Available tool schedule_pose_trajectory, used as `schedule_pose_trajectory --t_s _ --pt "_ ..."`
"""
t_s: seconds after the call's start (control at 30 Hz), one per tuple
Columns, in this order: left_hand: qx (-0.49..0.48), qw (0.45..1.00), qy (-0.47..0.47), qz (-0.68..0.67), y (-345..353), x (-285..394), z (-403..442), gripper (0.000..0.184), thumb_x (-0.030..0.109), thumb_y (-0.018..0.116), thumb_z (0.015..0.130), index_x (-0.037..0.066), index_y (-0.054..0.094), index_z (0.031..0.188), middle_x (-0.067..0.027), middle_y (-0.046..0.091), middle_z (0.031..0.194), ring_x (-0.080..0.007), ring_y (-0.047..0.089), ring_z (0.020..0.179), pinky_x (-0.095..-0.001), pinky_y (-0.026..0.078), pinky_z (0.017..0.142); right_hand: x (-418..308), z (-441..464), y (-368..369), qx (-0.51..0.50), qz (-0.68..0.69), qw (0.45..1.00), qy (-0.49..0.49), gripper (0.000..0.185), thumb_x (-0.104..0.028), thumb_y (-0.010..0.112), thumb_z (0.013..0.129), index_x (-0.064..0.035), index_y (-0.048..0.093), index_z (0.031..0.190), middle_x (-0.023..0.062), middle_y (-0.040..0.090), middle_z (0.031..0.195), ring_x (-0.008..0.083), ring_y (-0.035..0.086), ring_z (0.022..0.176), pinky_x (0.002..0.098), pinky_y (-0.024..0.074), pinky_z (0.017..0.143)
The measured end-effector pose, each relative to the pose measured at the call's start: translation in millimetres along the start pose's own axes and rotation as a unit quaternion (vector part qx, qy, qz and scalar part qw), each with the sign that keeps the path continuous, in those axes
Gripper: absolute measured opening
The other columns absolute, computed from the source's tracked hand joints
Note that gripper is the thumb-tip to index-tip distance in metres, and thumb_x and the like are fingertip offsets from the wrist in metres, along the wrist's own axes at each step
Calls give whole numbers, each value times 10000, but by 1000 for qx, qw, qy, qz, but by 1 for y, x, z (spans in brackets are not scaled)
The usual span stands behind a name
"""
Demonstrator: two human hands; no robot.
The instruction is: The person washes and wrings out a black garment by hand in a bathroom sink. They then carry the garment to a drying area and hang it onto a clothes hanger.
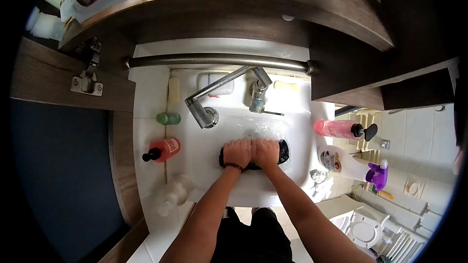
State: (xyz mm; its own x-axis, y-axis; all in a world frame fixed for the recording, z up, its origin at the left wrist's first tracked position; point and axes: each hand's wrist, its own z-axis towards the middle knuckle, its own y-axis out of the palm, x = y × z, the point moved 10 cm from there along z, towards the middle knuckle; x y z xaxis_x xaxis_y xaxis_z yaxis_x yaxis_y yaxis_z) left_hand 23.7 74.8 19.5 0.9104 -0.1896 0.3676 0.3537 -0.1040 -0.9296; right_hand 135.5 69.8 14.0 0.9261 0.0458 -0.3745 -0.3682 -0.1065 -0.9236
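Both fists are side by side low in the white sink basin (195, 160), touching each other. My left hand (237, 154), with a dark red bracelet at the wrist, is wrapped round the left part of a wet black cloth (283, 152). The right part of that cloth is in my right hand (266, 153), and its bunched end sticks out past the knuckles. Clear water shows around the hands and the cloth. Above and to the left, the jointed metal faucet (208, 90) points down into the basin.
A green bottle (168, 118), a red pump bottle (165, 150) and a clear pump bottle (176, 191) stand left of the basin. On the right are a pink bottle (337, 128) and a purple-topped spray bottle (343, 162). A metal bar (219, 59) crosses above the faucet.
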Motion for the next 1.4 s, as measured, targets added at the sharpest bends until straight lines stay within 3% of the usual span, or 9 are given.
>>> schedule_pose_trajectory --t_s 0.1,0.17,0.3,0.43,0.63,0.7,1.03,1.23,1.4 --pt "-146 988 -53 4 24 -8 4 246 326 542 962 124 676 920 -77 671 843 -304 633 835 -462 475 778 5 4 2 -30 45 998 42 298 -256 614 922 -26 682 744 150 686 818 326 657 747 444 497 664" --pt "8 998 -6 -64 -11 0 7 247 298 546 963 73 650 960 -122 651 783 -357 618 752 -501 470 690 4 10 -24 28 97 993 62 324 -238 623 922 -6 674 703 156 688 801 331 665 728 439 509 645" --pt "51 980 21 -191 -55 7 -9 256 306 563 956 75 660 1009 -117 660 854 -347 625 839 -489 470 754 19 -16 -48 80 303 946 83 200 -205 677 897 -21 714 828 115 707 853 336 661 780 432 513 711" --pt "63 996 51 -38 -51 14 -24 264 313 573 948 88 665 1050 -103 662 998 -336 604 982 -485 444 868 -16 -33 -45 90 51 994 -26 218 -251 670 869 -95 676 1022 104 655 1085 320 589 1045 447 409 904" --pt "-18 1000 16 -9 -4 -2 -10 281 342 535 965 99 675 991 -95 674 958 -317 616 975 -485 457 868 -8 -12 -15 55 13 998 -25 208 -263 623 892 -81 644 793 117 670 855 334 637 834 457 435 753" --pt "-187 981 -43 14 25 -9 -7 287 333 533 968 89 677 923 -97 671 914 -308 622 943 -488 461 828 -5 -6 -1 8 26 1000 -11 294 -256 611 893 -61 601 673 125 630 711 350 627 694 469 444 684" --pt "145 987 63 -26 -75 12 -30 268 371 603 937 108 649 956 -81 638 954 -291 588 949 -485 403 881 -9 -41 -70 127 137 982 -1 155 -213 732 828 -77 658 821 52 653 924 283 615 940 444 436 871" --pt "2 999 43 24 -22 3 -25 267 371 579 959 111 640 972 -94 646 1031 -304 594 1007 -487 422 881 -13 -33 -22 67 23 997 -15 246 -325 646 901 -83 657 943 99 648 929 313 599 906 431 443 871" --pt "-34 999 30 -11 -3 -2 -16 290 372 585 946 113 671 849 -101 689 805 -311 660 776 -470 462 784 6 -12 2 -84 48 995 27 187 -249 657 884 -79 651 961 118 669 880 363 654 805 485 507 709"
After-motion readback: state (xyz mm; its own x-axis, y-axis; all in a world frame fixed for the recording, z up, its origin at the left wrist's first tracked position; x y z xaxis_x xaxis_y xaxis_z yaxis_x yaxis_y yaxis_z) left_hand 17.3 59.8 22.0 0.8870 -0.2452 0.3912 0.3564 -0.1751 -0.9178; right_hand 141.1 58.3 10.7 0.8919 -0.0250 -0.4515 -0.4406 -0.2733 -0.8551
